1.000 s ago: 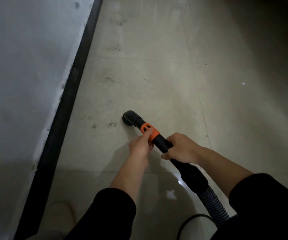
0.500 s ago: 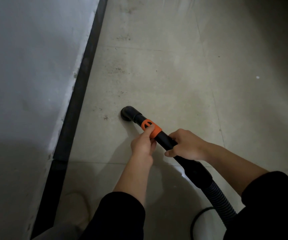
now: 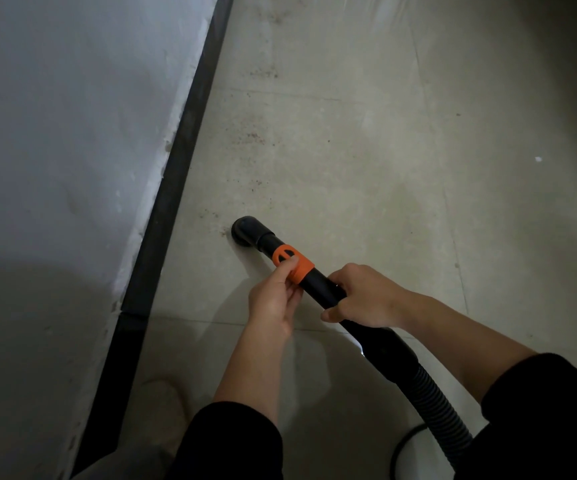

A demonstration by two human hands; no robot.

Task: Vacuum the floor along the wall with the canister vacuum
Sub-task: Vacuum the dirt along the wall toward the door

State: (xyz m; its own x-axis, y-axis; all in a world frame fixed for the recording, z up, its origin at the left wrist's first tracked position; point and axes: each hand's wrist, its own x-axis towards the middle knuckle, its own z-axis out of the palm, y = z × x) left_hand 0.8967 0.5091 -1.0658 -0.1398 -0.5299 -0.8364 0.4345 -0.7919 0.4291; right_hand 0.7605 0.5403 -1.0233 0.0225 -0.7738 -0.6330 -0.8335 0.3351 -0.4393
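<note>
The left hand pinches the orange collar on the black vacuum tube, while the right hand wraps its curled fingers around the tube behind it. The round nozzle sits on the dusty floor near the dark baseboard.

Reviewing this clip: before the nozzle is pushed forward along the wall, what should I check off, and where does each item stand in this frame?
1. Right hand grips the black wand: ok.
2. Left hand pinches the orange collar: ok.
3. Nozzle down on the floor: ok, as far as the view shows.
4. Nozzle against the baseboard: not ok, a strip of floor lies between.
5. Specks ahead to pick up: ok, scattered beyond the nozzle.
6. Hose free of snags: cannot tell, it leaves the frame.
</note>
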